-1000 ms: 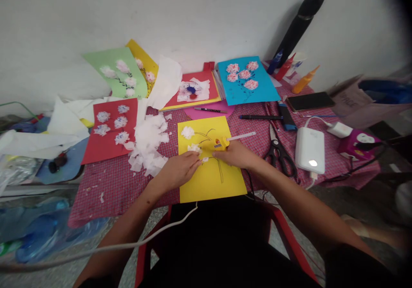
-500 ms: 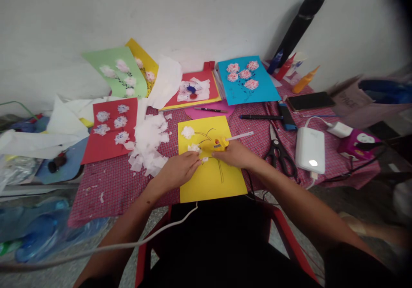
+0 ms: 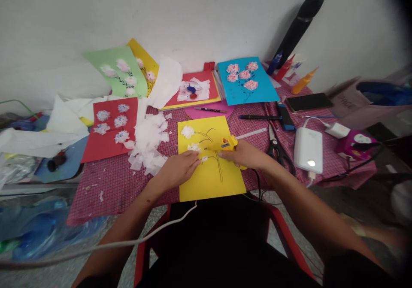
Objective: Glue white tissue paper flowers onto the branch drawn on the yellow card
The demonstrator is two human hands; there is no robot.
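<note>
One white scrap (image 3: 204, 159) pinched in the left hand (image 3: 180, 168), over the yellow card (image 3: 206, 186); right hand (image 3: 247, 154) wrapped round the glue gun (image 3: 229, 143), nozzle (image 3: 206, 149) close by. Gluing, it seems; next move calls for precise aim.

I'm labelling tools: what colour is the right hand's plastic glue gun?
The plastic glue gun is yellow, as the head view shows.

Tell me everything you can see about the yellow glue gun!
The yellow glue gun looks plastic, with a small label on its side and a long whitish stick poking out the back. The right hand grips it over the yellow sheet, its nozzle pointing toward the left hand. Whether the nozzle touches anything is unclear.
</note>
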